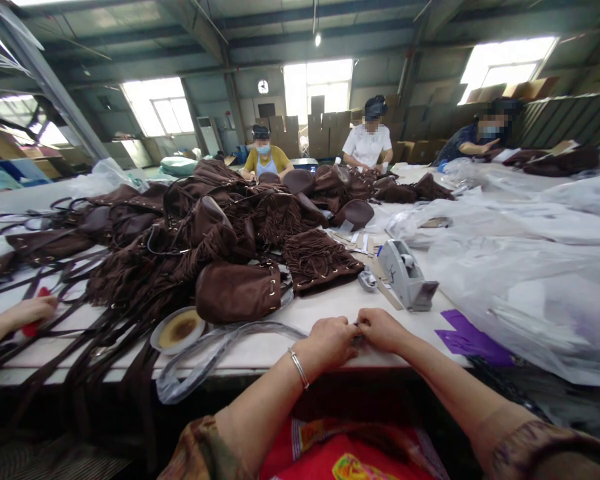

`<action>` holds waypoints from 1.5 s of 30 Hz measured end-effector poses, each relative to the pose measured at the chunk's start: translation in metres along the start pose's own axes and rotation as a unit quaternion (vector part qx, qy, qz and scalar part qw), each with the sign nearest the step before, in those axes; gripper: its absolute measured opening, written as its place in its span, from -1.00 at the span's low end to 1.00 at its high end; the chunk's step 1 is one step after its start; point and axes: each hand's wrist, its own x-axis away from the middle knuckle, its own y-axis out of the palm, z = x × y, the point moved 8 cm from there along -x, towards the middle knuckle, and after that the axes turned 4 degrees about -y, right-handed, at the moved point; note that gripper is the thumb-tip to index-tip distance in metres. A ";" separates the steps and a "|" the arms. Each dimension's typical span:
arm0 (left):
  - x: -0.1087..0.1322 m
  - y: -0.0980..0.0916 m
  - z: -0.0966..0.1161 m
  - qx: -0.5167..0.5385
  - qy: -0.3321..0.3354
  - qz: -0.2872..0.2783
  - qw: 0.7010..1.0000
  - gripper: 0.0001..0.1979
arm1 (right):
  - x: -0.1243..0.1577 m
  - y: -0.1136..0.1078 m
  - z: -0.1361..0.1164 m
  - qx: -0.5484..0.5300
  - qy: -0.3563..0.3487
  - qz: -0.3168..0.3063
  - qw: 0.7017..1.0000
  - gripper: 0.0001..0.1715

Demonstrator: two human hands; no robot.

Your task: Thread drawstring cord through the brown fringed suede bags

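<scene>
My left hand and my right hand meet over the table's front edge, fingers closed and pinched together. Whatever is between the fingertips is small, dark and mostly hidden; I cannot make it out. A strip of clear plastic curves from the table edge toward my left wrist; whether it reaches my fingers is hidden. Just beyond lie a brown bag with metal eyelets and a fringed brown bag. Beyond my right hand stands a grey tape dispenser, with a small clear roll beside it.
Brown fringed bags are heaped at left centre, straps hanging over the edge. A bowl sits left, plastic sheeting and purple material right. Another person's hand holds something red. Several people work across the table.
</scene>
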 end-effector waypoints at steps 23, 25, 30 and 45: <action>0.002 0.001 -0.026 -0.024 0.011 0.003 1.000 -0.80 | -0.010 0.001 -0.044 0.224 -0.136 -0.093 0.961 -0.74; 0.000 0.008 -0.024 -0.022 -0.032 0.027 0.999 -0.81 | -0.009 -0.002 -0.036 0.211 -0.064 -0.047 0.974 -0.71; 0.000 0.024 -0.006 -0.005 -0.093 0.069 0.993 -0.81 | 0.003 0.008 -0.013 0.164 0.093 -0.009 0.982 -0.63; 0.003 0.010 -0.020 -0.039 -0.027 0.022 0.999 -0.79 | -0.013 0.001 -0.040 0.209 -0.064 -0.066 0.974 -0.73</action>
